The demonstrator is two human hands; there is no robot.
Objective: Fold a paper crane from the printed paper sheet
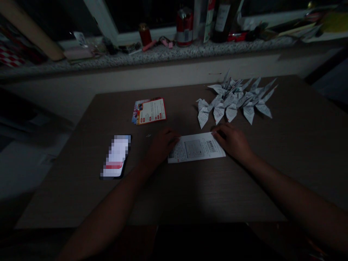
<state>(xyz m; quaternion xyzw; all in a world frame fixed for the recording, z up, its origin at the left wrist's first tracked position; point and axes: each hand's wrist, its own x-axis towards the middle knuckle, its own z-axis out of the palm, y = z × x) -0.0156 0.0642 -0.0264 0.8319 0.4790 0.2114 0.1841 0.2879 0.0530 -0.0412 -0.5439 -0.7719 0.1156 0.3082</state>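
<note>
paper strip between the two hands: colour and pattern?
Printed paper strip: white, with dark print and a greyish central box; head view.

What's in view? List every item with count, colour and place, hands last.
printed sheet: one, white, on the table between the hands
folded paper birds: several, overlapping, whitish with print, table's far right
cards: small stack, count unclear, pale with red edging, table's far left
phone: one, dark with lit screen, table's left
table: one, brown, under these
sill: one, speckled grey, behind the table
can: one, red and silver, on the sill
bottle: one, dark, pale label, right of the can
other sill clutter: uncountable, mixed colours, dim
left hand: one, at the sheet's left end
right hand: one, at its upper right corner
</note>
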